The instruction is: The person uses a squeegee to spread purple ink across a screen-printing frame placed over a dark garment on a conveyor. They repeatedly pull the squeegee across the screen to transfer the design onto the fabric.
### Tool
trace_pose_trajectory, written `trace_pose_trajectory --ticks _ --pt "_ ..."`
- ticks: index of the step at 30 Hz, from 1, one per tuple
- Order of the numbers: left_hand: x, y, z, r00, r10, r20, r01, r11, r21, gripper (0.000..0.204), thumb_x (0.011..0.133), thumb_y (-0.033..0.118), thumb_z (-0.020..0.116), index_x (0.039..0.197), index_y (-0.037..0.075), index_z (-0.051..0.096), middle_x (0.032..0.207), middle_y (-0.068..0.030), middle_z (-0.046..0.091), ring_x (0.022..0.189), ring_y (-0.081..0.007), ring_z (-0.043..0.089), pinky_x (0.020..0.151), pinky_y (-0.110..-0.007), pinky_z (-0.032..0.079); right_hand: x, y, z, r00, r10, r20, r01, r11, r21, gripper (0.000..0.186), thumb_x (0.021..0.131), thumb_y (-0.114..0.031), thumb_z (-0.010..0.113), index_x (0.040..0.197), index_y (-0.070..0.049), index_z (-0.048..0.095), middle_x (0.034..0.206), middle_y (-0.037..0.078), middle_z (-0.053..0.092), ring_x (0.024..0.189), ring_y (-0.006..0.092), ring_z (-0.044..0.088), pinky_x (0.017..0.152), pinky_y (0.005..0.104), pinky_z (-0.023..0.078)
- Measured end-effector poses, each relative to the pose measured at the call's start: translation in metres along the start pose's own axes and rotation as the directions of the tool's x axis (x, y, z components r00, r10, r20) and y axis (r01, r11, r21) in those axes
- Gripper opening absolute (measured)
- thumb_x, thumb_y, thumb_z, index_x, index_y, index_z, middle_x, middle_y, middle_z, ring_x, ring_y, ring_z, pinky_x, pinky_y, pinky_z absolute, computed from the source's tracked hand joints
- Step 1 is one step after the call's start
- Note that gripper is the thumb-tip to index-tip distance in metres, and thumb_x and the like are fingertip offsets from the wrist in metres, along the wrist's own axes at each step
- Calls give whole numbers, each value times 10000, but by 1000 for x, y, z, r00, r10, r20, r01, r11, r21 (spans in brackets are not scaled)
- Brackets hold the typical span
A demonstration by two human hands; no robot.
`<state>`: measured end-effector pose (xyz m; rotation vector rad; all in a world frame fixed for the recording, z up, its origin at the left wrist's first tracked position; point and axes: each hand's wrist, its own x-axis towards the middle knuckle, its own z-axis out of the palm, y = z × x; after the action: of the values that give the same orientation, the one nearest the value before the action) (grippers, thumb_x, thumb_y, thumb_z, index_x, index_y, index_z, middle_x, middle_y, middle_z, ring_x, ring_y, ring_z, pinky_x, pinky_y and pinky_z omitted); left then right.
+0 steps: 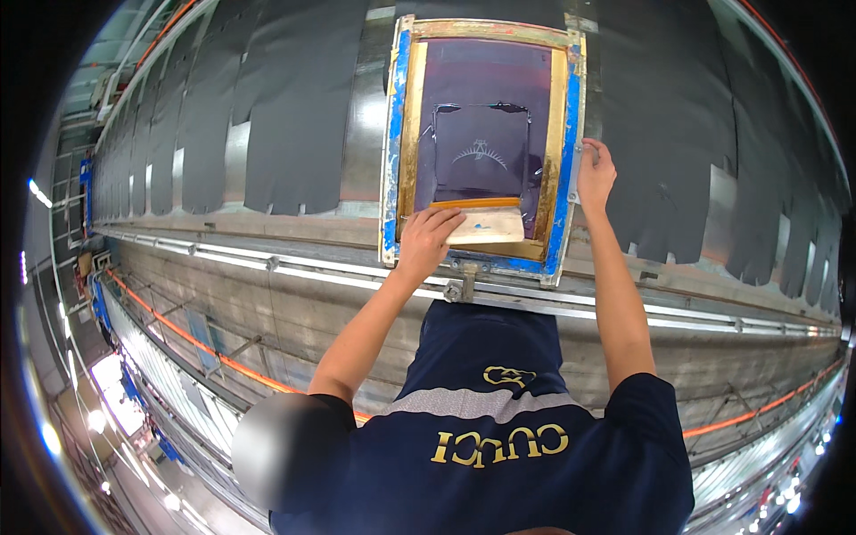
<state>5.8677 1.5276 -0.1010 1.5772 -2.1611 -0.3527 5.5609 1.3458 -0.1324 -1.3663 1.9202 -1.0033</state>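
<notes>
A screen-printing frame (565, 201) with blue and bare wooden edges lies on a long table ahead of me. Its dark purple mesh (486, 71) bears a pale crest-like motif in the middle, with dark wet-looking ink along the edges of a square around it. At the near end of the mesh rests a squeegee (490, 229), a pale wooden handle with an orange blade. My left hand (426, 238) is closed over the squeegee's left end. On the frame's right side, my right hand (597, 176) grips the outer edge with bent fingers.
Dark fabric panels (299, 116) lie side by side along the table on both sides of the frame. A metal rail (357, 278) runs along the near table edge, with a bracket (456, 290) at the frame's near end. Behind me, an orange pipe (241, 366) follows a second long table.
</notes>
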Motion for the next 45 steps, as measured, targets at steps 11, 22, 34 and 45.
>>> trace_pose_trajectory --ticks 11,22,34,45 --pt "19 -23 6 995 65 75 -69 996 60 488 751 -15 607 1207 125 712 1225 -42 685 1149 -295 597 945 -442 479 8 0 -4 951 -302 69 306 880 -364 305 967 -312 638 1177 -106 718 1058 170 695 962 319 651 876 418 504" --pt "187 -85 6 998 -61 16 61 997 -52 305 789 49 669 1032 182 797 1013 -63 757 929 -293 680 813 -416 551 13 -82 48 728 -477 492 639 733 -234 319 766 -67 742 1084 -47 720 1090 115 674 1040 329 640 909 435 528" --pt "124 -63 6 996 -74 41 74 997 2 350 746 31 720 1075 140 768 1052 -96 744 984 -302 687 854 -410 552 -48 -58 25 709 -563 425 684 696 -218 385 741 -31 740 1120 -88 706 1124 78 671 1014 300 668 860 402 561" --pt "107 -53 16 963 -144 227 137 989 46 362 708 3 669 1029 130 779 969 -111 743 923 -325 679 835 -443 539 -82 -35 24 793 -403 457 532 824 -197 420 767 -47 724 1184 -78 686 1203 124 669 1036 352 664 870 418 555"
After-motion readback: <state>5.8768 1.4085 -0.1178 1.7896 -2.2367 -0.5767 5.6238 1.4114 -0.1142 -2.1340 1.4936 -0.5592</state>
